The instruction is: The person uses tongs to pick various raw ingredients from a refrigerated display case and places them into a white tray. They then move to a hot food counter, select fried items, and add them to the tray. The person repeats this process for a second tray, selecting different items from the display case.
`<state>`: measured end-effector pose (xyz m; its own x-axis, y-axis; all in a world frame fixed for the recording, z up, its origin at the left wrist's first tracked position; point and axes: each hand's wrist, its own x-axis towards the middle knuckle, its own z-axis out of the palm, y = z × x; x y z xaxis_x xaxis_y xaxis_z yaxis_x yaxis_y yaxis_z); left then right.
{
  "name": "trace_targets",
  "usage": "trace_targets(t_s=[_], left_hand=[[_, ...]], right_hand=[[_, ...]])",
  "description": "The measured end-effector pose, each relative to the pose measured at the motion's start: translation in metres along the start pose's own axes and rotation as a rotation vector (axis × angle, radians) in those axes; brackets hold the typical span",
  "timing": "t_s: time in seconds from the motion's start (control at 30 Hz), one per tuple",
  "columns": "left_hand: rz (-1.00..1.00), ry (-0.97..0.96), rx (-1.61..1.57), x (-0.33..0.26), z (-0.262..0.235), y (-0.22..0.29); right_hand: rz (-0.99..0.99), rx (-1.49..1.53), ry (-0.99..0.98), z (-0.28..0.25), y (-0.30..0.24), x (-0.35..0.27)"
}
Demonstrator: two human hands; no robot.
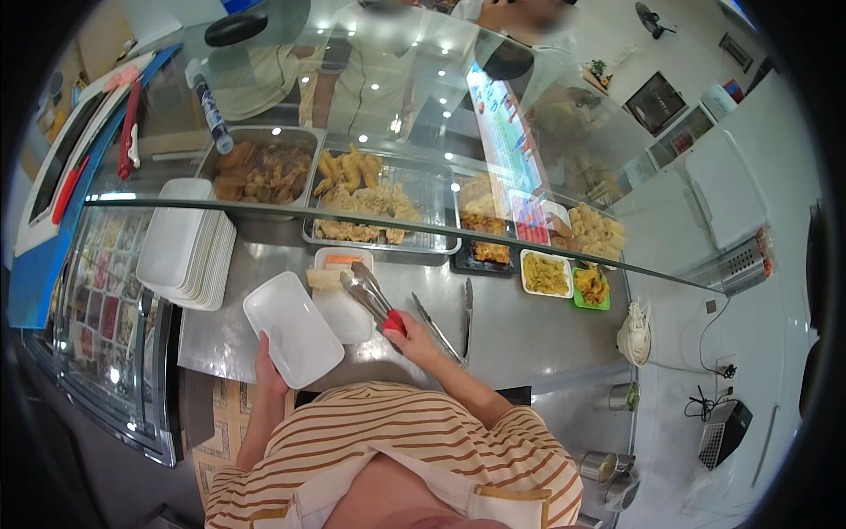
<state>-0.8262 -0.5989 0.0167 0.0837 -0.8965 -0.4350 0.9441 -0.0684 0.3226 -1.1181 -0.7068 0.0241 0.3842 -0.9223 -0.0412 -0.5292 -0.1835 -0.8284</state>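
Observation:
My left hand (pixel 270 367) grips the lower left side of a white rectangular plate (pixel 293 331), which is tilted and bare. In my right hand (pixel 414 339) are metal tongs (pixel 374 298) with red grips, their jaws pointing up and left. Those jaws are over a second white plate (pixel 347 316) on the steel counter. Its far end carries orange and pale food pieces (pixel 344 262). To the right of my right hand lie another pair of metal tongs (pixel 436 328) and a slim metal utensil (pixel 467 310). Left of the held plate stands a stack of white plates (pixel 187 251).
A glass pane (pixel 388 226) crosses above the counter. Behind it sit a brown-food tray (pixel 264 167), a fried-food tray (pixel 436 181) and a black tray (pixel 463 263). A white dish (pixel 546 274) and green dish (pixel 591 289) stand right. People are beyond the glass.

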Motion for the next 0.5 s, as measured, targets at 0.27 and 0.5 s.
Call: trace_targets(t_s=[0.27,0.5], left_hand=[[-0.027,-0.025,0.055,-0.001,0.014,-0.002],[-0.015,-0.031,0.042,0.002,0.003,-0.001]], right_hand=[[0.073,0.022,0.116,-0.002,0.013,-0.001],[0.214,0.127,0.203,-0.003,0.042,0.002]])
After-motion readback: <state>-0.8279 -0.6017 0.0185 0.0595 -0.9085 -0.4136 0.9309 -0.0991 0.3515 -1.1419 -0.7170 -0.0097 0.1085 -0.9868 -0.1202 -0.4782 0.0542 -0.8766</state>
